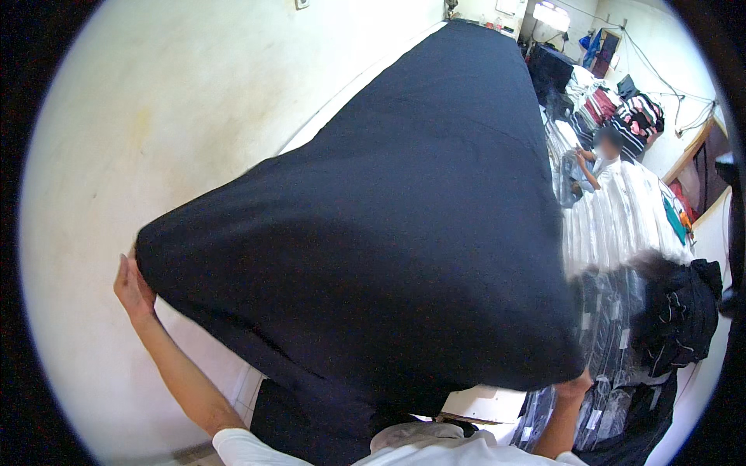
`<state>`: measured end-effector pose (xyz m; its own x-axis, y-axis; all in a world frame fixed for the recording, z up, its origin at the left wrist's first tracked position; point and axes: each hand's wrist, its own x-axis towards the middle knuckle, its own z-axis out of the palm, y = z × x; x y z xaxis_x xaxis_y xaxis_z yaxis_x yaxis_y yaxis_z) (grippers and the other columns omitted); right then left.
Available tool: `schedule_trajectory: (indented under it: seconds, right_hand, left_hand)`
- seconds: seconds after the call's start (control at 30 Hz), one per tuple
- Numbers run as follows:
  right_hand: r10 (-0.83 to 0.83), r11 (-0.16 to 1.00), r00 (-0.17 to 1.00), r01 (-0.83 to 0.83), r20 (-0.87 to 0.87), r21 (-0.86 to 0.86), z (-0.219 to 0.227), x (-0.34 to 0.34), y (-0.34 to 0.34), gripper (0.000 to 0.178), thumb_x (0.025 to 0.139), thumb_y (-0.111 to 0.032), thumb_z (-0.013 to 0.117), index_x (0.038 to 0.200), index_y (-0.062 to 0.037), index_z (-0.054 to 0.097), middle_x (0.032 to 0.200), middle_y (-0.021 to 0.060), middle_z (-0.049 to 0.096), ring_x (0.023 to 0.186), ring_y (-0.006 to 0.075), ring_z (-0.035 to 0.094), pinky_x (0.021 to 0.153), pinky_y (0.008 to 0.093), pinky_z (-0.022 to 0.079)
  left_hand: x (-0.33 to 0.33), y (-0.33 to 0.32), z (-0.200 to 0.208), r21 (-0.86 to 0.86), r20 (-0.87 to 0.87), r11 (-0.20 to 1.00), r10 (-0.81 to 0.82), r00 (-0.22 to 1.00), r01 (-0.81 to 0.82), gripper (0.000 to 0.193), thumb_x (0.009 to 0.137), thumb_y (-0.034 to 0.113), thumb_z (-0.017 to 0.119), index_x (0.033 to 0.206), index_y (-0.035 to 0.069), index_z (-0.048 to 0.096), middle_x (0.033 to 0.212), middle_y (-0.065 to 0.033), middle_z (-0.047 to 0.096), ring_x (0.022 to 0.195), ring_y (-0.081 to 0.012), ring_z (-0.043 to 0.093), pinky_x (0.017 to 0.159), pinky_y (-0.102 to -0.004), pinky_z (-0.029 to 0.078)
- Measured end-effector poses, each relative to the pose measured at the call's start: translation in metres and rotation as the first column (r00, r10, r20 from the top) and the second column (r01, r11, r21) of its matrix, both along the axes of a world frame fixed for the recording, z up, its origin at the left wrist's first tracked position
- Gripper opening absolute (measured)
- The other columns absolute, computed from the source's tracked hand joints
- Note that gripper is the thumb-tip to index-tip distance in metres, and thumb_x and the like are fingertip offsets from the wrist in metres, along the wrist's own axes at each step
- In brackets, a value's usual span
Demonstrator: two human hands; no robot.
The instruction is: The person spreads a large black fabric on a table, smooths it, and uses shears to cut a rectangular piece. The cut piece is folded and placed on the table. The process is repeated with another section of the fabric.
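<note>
A wide sheet of black fabric (388, 210) stretches from close to me down a long table to its far end. My left hand (136, 289) is closed on the fabric's left corner, out by the pale wall, with the arm extended. At the lower right, my right hand (575, 385) is closed on the near right corner, its fingers partly hidden by the cloth. Between my hands the near part of the fabric is raised and billows. Its near edge hangs down in front of me.
A pale wall (148, 147) runs along the left. To the right lie plastic-wrapped garments (622, 213), a black garment pile (680, 314) and striped folded clothes (639, 116). Another person (608, 159) sits among them. A white table edge (486, 404) shows below the fabric.
</note>
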<state>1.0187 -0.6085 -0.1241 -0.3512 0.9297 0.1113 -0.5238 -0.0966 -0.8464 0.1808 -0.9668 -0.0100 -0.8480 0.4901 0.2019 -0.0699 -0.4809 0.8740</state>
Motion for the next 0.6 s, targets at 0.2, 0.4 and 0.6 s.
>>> schedule_trajectory:
  seconds: [0.2,0.4,0.6]
  right_hand:
    - [-0.027,0.871,0.993,0.078,0.111,-0.484,-0.064,-0.02,-0.018,0.048,0.098,-0.012,0.075,0.143,0.0007,0.063,0.135,0.0152,0.073,0.118,0.0367,0.073,0.108,0.0545,0.056]
    - [0.018,0.8,0.796,0.352,0.605,-0.487,-0.084,-0.039,0.002,0.038,0.095,-0.002,0.075,0.13,0.0062,0.068,0.118,0.0149,0.076,0.101,0.03,0.074,0.095,0.0453,0.059]
    - [-0.181,0.872,0.603,0.463,0.777,-0.156,-0.042,-0.067,-0.012,0.023,0.106,-0.012,0.066,0.121,0.0047,0.07,0.109,0.0084,0.072,0.094,0.021,0.065,0.089,0.0388,0.051]
  left_hand:
    - [-0.01,0.044,-0.091,-0.73,0.178,0.623,-0.224,0.958,0.281,0.069,0.086,0.017,0.091,0.14,-0.013,0.062,0.135,-0.0218,0.072,0.121,-0.0335,0.071,0.112,-0.0454,0.052]
    - [-0.025,0.083,-0.147,-0.766,0.255,0.613,0.017,0.967,0.191,0.058,0.09,0.015,0.087,0.136,-0.014,0.065,0.125,-0.0245,0.076,0.111,-0.0341,0.074,0.11,-0.0416,0.052]
    - [-0.017,0.137,-0.11,-0.734,-0.062,0.679,-0.04,0.997,-0.018,0.036,0.106,0.023,0.072,0.118,-0.01,0.077,0.111,-0.0153,0.079,0.099,-0.0241,0.072,0.096,-0.0377,0.053]
